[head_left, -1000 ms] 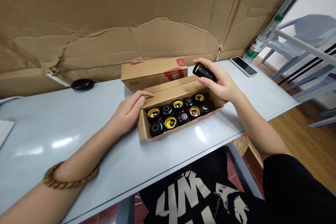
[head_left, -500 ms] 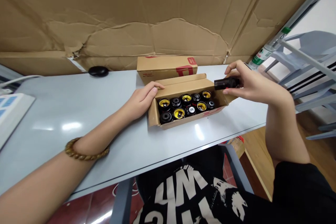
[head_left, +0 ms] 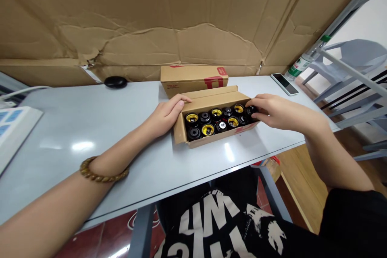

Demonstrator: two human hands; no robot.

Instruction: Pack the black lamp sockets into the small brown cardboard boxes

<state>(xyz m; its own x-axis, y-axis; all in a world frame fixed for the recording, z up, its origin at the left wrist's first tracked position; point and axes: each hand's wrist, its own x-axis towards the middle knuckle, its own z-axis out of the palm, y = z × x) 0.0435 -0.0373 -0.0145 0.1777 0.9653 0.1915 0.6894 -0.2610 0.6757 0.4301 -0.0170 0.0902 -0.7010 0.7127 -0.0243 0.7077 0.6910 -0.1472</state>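
Note:
An open cardboard box (head_left: 205, 142) stands on the table, holding several black flashlight-like cylinders upright in two rows. Some show yellow, ring-shaped insides at the top; others have black or silvery ends. My left hand (head_left: 167, 116) grips the box's back left corner, its fingers over the flap and the thumb along the edge. At the box's right end, my right hand (head_left: 273, 111) is closed round the top of a black flashlight (head_left: 252, 110), which is standing in the box. The lower part of that flashlight is hidden by the box wall and my fingers.
Behind the open box lies a second, closed cardboard box (head_left: 190, 75). A black computer mouse (head_left: 115, 82) is at the back left, a phone (head_left: 284, 84) and a water bottle (head_left: 305, 62) at the back right. A large cardboard sheet (head_left: 145, 16) walls off the table's back.
My right hand has moved left and down, bringing the black flashlight from above the box's right end into it. The phone behind that hand now shows fully. My left hand stays on the box.

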